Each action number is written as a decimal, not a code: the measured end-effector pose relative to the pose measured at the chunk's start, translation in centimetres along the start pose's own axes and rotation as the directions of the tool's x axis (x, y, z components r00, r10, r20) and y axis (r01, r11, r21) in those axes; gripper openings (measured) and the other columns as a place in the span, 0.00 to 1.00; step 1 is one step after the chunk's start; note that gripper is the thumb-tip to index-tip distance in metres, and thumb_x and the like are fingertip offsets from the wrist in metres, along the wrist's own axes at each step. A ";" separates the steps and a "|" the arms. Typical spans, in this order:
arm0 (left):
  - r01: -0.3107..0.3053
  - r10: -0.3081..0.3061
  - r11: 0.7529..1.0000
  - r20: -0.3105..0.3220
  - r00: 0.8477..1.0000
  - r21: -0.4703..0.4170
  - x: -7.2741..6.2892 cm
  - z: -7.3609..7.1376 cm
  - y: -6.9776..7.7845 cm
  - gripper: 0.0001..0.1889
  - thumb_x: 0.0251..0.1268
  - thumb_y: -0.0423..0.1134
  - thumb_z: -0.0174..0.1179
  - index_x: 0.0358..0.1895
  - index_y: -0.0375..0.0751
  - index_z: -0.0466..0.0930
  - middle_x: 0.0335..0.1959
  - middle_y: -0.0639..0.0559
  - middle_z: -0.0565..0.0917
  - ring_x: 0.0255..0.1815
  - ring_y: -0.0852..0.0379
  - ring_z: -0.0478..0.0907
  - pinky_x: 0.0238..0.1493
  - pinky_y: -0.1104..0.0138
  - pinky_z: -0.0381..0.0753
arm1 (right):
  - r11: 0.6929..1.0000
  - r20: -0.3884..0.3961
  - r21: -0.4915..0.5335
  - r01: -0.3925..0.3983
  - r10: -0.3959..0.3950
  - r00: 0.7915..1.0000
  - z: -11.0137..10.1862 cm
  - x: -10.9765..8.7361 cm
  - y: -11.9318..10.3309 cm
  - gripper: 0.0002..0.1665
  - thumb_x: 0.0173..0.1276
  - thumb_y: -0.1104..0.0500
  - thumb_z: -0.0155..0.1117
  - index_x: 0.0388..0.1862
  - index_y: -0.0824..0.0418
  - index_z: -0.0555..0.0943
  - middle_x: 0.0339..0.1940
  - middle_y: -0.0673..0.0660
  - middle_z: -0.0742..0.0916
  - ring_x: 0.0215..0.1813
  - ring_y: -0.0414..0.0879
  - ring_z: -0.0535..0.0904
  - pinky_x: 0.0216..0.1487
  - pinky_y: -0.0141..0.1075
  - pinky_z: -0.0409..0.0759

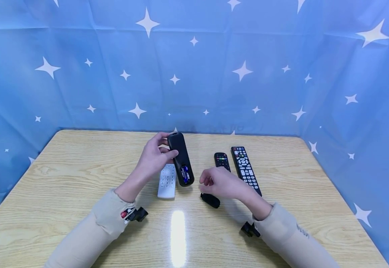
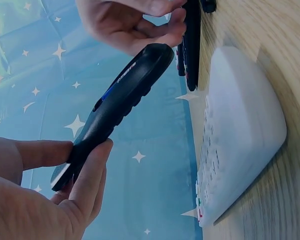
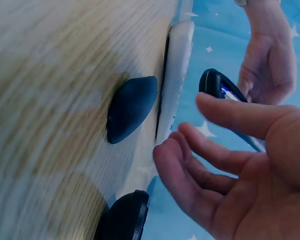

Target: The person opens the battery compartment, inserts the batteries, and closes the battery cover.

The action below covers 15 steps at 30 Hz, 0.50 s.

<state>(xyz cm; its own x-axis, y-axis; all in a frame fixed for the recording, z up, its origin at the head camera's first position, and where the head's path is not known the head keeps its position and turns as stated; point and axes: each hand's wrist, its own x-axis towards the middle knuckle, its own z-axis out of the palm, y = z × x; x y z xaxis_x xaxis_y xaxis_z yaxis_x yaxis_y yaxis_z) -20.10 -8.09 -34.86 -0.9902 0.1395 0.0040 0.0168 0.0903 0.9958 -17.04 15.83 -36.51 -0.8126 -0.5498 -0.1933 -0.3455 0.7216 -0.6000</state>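
Observation:
My left hand (image 1: pixel 152 158) pinches a black remote control (image 1: pixel 182 160) between thumb and fingers near its upper end. Its back faces me, and blue batteries (image 1: pixel 185 174) show in the uncovered compartment at the lower end. My right hand (image 1: pixel 224 183) hovers to the right of that remote, fingers loosely bent with nothing between them, as the right wrist view confirms. Just below it on the table lies a small black battery cover (image 3: pixel 132 109). Under the left hand rests a white remote control (image 2: pixel 242 135), buttons up, partly covered in the head view.
Two more black remotes lie to the right: a smaller one (image 1: pixel 221 160), partly hidden behind my right hand, and a longer one (image 1: pixel 244 167) beside it. The wooden table (image 1: pixel 80 167) ends at a blue curtain (image 1: pixel 194 89) with white stars.

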 end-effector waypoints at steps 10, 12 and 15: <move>0.008 -0.008 1.000 0.003 1.000 0.009 -0.2 -0.2 0.0 0.31 0.65 0.21 0.63 0.70 0.34 0.68 0.51 0.36 0.77 0.40 0.46 0.84 0.40 0.58 0.89 | 0.987 0.117 -0.155 -0.051 0.069 0.991 0.6 0.1 -0.5 0.16 0.66 0.73 0.70 0.50 0.61 0.85 0.35 0.50 0.82 0.40 0.45 0.76 0.48 0.41 0.79; 0.008 -0.008 1.000 0.005 1.000 0.008 -0.2 -0.3 0.0 0.31 0.65 0.21 0.63 0.71 0.34 0.67 0.52 0.36 0.77 0.41 0.46 0.84 0.41 0.58 0.89 | 0.985 0.129 -0.170 -0.043 0.065 0.990 0.8 0.2 -0.5 0.16 0.65 0.74 0.69 0.49 0.60 0.86 0.34 0.49 0.82 0.40 0.44 0.76 0.47 0.41 0.79; 0.009 -0.009 1.000 0.008 1.000 0.008 -0.2 -0.3 0.0 0.30 0.65 0.21 0.63 0.70 0.34 0.68 0.52 0.36 0.77 0.40 0.46 0.84 0.41 0.58 0.89 | 0.981 0.140 -0.193 -0.020 0.047 0.989 0.8 0.2 -0.5 0.17 0.65 0.76 0.68 0.46 0.58 0.87 0.31 0.48 0.81 0.39 0.43 0.76 0.45 0.40 0.79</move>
<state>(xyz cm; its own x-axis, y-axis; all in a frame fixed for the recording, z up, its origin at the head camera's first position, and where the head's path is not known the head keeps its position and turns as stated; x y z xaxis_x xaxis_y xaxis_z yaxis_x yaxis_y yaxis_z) -19.95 -8.39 -34.85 -0.9892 0.1467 -0.0053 0.0094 0.0994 0.9950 -16.61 15.02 -36.82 -0.7543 -0.5685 -0.3284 -0.4135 0.7998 -0.4351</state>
